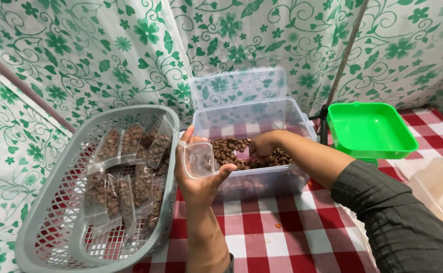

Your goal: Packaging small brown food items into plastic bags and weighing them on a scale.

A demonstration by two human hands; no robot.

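Red-and-white checked cloth covers the bench [292, 237], with one small brown piece [278, 225] lying loose on it near the front. One left hand [197, 174] has its grip closed around one small clear pouch [197, 159], mouth held open beside the clear tub [254, 146]. One right hand [263, 145] reaches into that tub, its grip buried among the brown pieces [231, 151], so I cannot tell whether it is closed. One grey basket [54, 212] at left holds about seven filled pouches [125, 172]. One green tray [370, 129] sits farther right, before a green-flowered curtain [79, 55]
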